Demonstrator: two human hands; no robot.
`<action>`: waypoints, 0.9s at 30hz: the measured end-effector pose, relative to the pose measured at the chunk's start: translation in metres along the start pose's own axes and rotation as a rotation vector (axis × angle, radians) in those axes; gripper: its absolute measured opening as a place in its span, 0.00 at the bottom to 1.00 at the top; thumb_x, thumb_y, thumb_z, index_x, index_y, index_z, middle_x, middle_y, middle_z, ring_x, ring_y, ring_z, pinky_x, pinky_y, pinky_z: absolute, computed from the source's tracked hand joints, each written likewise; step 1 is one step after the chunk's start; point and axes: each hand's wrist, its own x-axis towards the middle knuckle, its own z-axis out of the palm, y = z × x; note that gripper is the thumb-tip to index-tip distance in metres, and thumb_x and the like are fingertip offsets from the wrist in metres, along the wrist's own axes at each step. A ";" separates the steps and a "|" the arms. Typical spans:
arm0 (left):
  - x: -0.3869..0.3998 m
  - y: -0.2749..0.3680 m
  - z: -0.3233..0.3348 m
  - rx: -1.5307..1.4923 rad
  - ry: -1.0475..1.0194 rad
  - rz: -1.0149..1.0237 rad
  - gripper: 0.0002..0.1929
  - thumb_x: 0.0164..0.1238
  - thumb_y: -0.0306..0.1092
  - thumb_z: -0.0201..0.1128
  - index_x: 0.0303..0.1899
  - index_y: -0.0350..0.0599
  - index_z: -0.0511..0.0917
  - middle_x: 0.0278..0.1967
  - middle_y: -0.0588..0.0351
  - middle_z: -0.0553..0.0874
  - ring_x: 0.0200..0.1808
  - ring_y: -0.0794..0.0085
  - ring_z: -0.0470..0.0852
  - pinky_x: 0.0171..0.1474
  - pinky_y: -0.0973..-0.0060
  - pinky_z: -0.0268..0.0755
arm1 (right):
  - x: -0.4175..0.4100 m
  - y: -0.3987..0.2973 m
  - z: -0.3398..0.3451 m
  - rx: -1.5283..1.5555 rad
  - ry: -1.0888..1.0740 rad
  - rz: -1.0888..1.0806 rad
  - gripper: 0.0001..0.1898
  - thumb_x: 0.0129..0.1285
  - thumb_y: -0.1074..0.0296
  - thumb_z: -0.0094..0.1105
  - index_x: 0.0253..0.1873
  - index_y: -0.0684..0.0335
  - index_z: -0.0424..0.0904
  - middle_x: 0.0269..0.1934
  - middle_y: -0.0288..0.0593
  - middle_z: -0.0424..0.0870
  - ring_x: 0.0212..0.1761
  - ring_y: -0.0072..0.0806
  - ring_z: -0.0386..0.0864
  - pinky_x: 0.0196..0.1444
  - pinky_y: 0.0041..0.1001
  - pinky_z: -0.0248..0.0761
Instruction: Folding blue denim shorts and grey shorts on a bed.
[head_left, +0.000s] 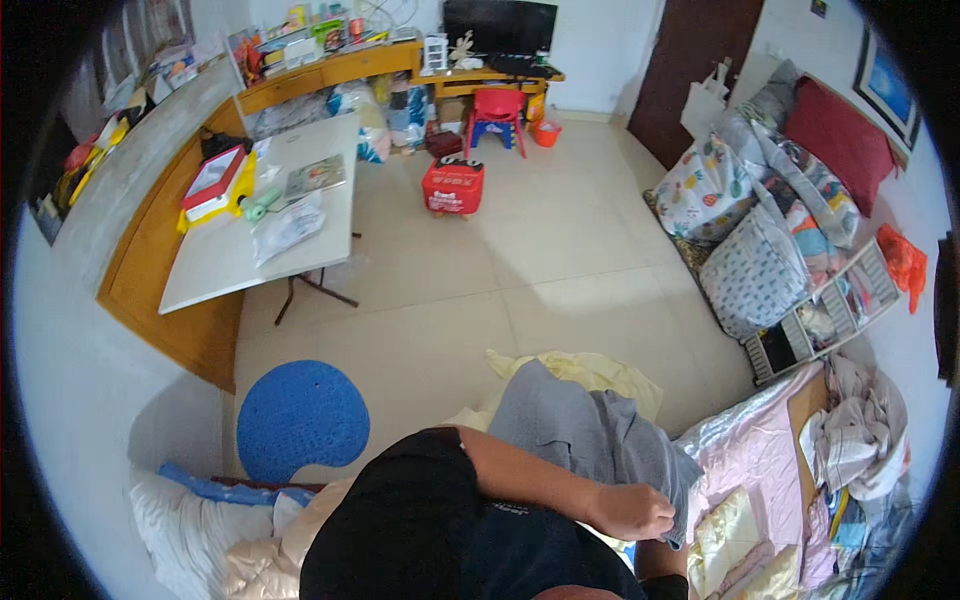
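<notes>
My left arm reaches across my body to the right, and my left hand (636, 511) is closed on the edge of a grey cloth (570, 424), possibly a garment. From that grip the cloth drapes down and to the left. Below my left hand a bit of my right forearm (660, 559) shows; the right hand itself is hidden behind the left hand and the cloth. A pale yellow cloth (600, 375) is partly visible beyond the grey one. Close by on the right is a pink quilted cover (739, 457) with pale yellow fabric (724, 529) lying on it.
A round blue mat (304, 416) lies on the tiled floor at left. Beyond it stands a white folding table (225, 270). A red box-shaped stool (453, 187) and a red chair (498, 105) are farther off. Stuffed bags (754, 274) and a white rack (844, 315) line the right wall.
</notes>
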 end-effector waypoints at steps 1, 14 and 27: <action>0.003 -0.002 -0.004 -0.015 -0.001 -0.005 0.11 0.54 0.34 0.63 0.28 0.38 0.71 0.27 0.53 0.72 0.31 0.61 0.77 0.33 0.65 0.71 | 0.006 0.003 0.001 -0.049 0.001 0.020 0.10 0.63 0.66 0.52 0.43 0.64 0.81 0.34 0.50 0.84 0.37 0.38 0.82 0.42 0.34 0.73; 0.036 -0.040 -0.048 -0.061 -0.072 -0.315 0.14 0.66 0.38 0.61 0.32 0.35 0.74 0.28 0.47 0.76 0.30 0.54 0.78 0.34 0.62 0.71 | -0.070 -0.056 -0.103 0.222 0.288 -0.249 0.16 0.54 0.76 0.57 0.49 0.68 0.79 0.40 0.57 0.83 0.45 0.46 0.82 0.47 0.36 0.74; 0.051 -0.059 -0.083 -0.277 -0.027 -0.617 0.15 0.68 0.36 0.61 0.27 0.35 0.70 0.21 0.49 0.71 0.22 0.65 0.68 0.28 0.67 0.63 | -0.017 -0.051 -0.063 -0.047 0.528 -0.137 0.16 0.54 0.62 0.66 0.41 0.70 0.80 0.34 0.59 0.82 0.35 0.53 0.80 0.39 0.42 0.75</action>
